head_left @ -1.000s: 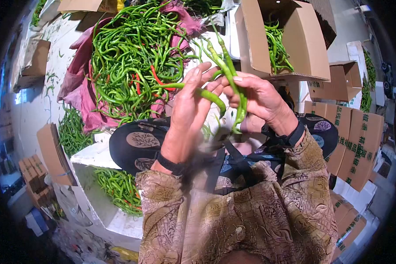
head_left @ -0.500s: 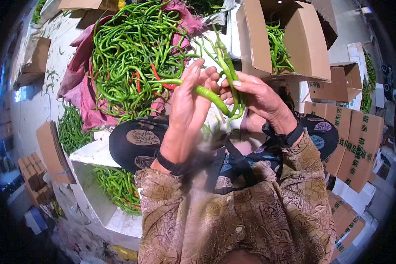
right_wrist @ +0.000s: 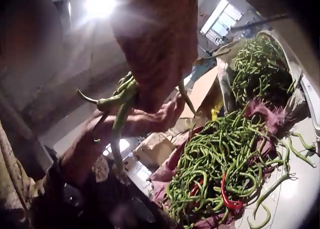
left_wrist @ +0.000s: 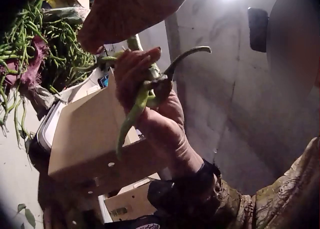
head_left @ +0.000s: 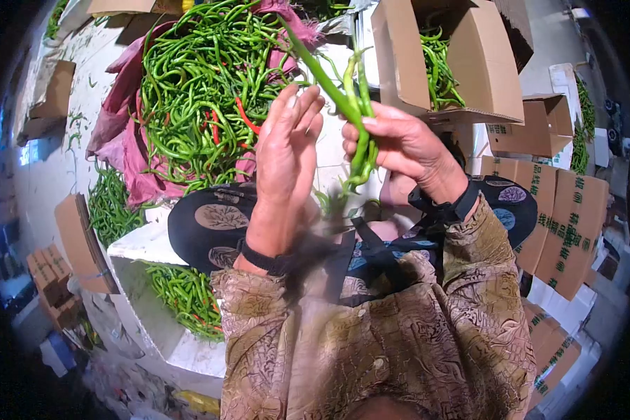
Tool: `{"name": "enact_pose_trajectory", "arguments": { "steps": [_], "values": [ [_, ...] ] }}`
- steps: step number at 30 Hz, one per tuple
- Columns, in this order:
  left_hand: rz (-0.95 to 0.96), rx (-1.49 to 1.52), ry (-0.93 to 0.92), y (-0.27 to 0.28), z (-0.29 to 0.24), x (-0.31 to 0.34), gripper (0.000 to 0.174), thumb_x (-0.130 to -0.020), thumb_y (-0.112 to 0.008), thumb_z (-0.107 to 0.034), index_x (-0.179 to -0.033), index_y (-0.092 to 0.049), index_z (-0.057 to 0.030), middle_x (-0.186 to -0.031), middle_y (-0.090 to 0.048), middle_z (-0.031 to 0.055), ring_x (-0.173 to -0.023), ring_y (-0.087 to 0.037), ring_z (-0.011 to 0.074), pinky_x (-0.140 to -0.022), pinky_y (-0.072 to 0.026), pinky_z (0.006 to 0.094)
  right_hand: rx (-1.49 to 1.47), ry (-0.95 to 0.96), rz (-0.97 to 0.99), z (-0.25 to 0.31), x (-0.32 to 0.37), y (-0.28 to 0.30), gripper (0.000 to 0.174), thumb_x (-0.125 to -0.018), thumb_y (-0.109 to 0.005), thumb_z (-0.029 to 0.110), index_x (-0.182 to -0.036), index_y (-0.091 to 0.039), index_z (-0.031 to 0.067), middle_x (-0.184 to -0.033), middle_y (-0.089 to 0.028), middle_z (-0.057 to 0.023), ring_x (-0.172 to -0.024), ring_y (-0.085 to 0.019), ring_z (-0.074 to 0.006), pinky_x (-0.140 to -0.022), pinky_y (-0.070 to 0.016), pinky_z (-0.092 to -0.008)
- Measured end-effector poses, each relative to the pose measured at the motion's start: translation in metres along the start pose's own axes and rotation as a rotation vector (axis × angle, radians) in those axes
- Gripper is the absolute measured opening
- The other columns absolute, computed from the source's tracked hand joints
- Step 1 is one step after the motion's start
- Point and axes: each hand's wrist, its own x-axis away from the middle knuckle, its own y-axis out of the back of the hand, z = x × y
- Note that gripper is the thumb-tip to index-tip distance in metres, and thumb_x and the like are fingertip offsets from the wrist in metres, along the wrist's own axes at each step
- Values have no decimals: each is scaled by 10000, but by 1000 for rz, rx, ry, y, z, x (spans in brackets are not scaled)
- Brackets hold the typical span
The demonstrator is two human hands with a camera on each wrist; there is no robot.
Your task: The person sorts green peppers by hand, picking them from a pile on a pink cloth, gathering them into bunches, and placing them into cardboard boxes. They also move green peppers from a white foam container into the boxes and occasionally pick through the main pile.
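Observation:
My right hand (head_left: 413,148) pinches several long green chili peppers (head_left: 360,140) between thumb and fingers, above my lap. One of them slants up and to the left over the white surface, and the lower tips hang below the fingers. My left hand (head_left: 287,157) is raised just left of the bunch, fingers nearly straight, with nothing visible in it. In the left wrist view the right hand (left_wrist: 165,121) has its fingers curled round the peppers (left_wrist: 131,123). Stems and a pepper (right_wrist: 120,129) stick out beside the right hand in the right wrist view.
A large heap of green peppers (head_left: 203,77) with a few red ones lies on a pink cloth (head_left: 115,136) ahead left. An open cardboard box (head_left: 486,63) holding peppers stands ahead right. A white foam box (head_left: 136,294) with peppers is by the left knee; printed cartons (head_left: 570,231) lie right.
The curved pepper that lay across my left hand has joined the bunch in the right hand. My left hand has drawn slightly left, its fingers straighter.

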Motion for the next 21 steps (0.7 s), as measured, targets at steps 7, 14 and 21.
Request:
{"name": "enact_pose_trajectory", "arguments": {
  "steps": [7, 14, 21],
  "values": [
    [37, -68, 94, -8, -14, 17, 389, -947, -516, -136, -1289, -435, 29, -1060, -607, 142, -962, -605, 214, -837, -496, 287, 412, 352, -76, 116, 40, -13, 313, -928, -546, 190, -1161, -502, -14, -993, -618, -102, -918, -629, -197, -843, -523, -338],
    [28, -140, 74, -44, -62, 44, 374, -909, -554, -134, -1231, -474, 39, -861, -540, 60, -771, -527, 157, -692, -460, 271, 873, 494, -409, 217, 77, 22, 322, -954, -512, 201, -1184, -507, -24, -1019, -619, -96, -940, -630, -182, -857, -519, -305],
    [-113, -551, -125, -6, -143, 36, 479, -899, -586, -181, -1290, -424, 43, -907, -548, 59, -791, -546, 127, -702, -488, 236, 1407, 117, -674, 177, 101, 80, 529, -912, -585, 316, -1291, -478, -36, -1299, -502, -162, -1187, -486, -180, -960, -414, -299]
  ]
}}
